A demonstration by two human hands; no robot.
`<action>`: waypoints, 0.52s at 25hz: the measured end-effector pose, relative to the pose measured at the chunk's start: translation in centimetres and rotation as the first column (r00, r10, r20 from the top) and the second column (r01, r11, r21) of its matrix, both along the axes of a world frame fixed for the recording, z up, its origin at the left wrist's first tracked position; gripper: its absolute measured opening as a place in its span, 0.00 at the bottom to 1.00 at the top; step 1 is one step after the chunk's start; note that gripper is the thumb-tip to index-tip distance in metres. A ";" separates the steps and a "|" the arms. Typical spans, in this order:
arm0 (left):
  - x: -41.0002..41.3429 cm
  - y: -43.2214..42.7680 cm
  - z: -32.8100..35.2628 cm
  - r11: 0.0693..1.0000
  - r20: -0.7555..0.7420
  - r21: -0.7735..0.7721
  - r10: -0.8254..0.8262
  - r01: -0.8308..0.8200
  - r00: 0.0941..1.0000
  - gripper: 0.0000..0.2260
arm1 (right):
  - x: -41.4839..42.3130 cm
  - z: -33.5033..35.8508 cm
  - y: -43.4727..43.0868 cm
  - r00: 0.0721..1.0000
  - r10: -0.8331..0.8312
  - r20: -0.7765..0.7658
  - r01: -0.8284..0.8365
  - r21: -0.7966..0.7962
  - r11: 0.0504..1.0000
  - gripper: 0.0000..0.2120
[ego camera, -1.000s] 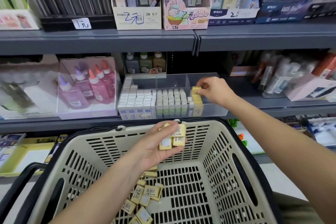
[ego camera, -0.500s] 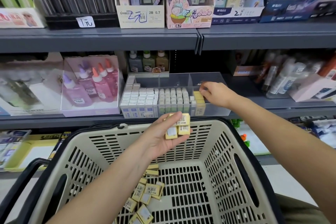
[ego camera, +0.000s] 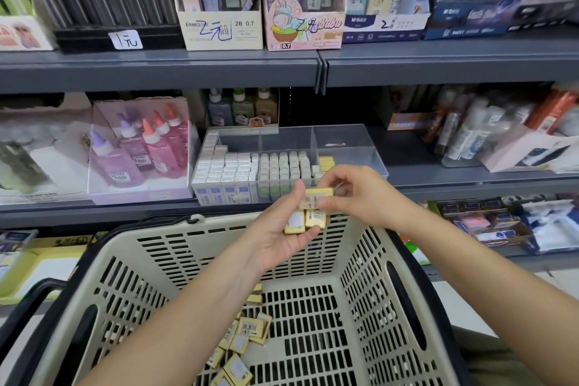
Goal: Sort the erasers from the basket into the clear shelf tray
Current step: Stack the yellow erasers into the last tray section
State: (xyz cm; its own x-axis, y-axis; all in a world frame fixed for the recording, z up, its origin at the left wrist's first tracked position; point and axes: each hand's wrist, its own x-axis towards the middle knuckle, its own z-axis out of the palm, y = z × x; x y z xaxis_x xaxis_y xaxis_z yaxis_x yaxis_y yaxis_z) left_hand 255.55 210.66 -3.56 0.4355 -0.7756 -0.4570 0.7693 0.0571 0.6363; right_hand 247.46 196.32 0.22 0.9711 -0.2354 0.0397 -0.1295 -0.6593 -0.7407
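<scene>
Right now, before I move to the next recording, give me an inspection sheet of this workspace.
Surface: grey shelf carrying the clear tray; basket below it.
Job's things: yellow erasers in tray, right compartment, mostly hidden; loose erasers on basket floor.
Clutter: white eraser rows and green-white rows fill the tray's other compartments.
Hands: left hand cups a few yellow erasers; right hand pinches the top eraser above them.
Cables: nothing seen.
Surroundings: glue bottles left of tray; pencil-lead boxes on upper shelf.
</scene>
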 end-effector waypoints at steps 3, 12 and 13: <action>-0.1 0.0 -0.1 0.998 -0.010 0.055 0.034 -0.033 0.999 0.25 | 0.3 0.2 -2.6 0.977 -0.209 0.053 0.198 0.159 0.967 0.10; 0.0 0.8 -0.6 0.994 -0.073 0.081 0.078 -0.072 0.994 0.14 | 3.6 -0.7 -7.9 0.961 -0.110 -0.252 -0.030 -0.494 0.869 0.10; 0.2 0.8 -0.6 0.994 -0.075 0.083 0.078 -0.072 0.994 0.12 | 3.8 -0.9 -7.7 0.948 -0.067 -0.310 -0.092 -0.473 0.876 0.11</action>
State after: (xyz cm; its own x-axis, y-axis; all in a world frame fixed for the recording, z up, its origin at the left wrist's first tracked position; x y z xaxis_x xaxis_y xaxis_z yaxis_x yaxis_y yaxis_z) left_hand 255.71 211.48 -4.16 0.4519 -0.7014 -0.5512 0.8122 0.0680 0.5794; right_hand 251.30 188.58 -0.70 0.9547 -0.2528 -0.1568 -0.2868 -0.9223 -0.2591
